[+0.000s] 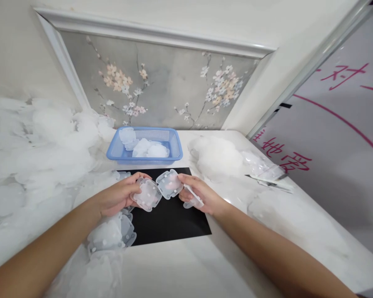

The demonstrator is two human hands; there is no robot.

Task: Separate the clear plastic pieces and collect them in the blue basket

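My left hand (119,193) is closed on a translucent, rounded-square plastic piece (149,196) dotted with small round nubs. A similar plastic piece (168,186) is pinched between the thumb and fingers of my right hand (205,194). Another plastic piece (195,196) sits tilted lower in that same hand. The two front pieces meet or overlap at their edges; I cannot tell whether they are joined. Both hands are above a black mat (170,221). More such pieces (112,234) lie heaped beside and under my left wrist, partly over the mat's left edge.
Behind the mat stands a blue basket (112,155) containing several whitish pieces. A large white pile (34,157) fills the left side. To the right are another white heap (219,159), a clear plastic bag (261,165) and a thin pointed tool (269,182). A marked whiteboard (338,186) borders the right.
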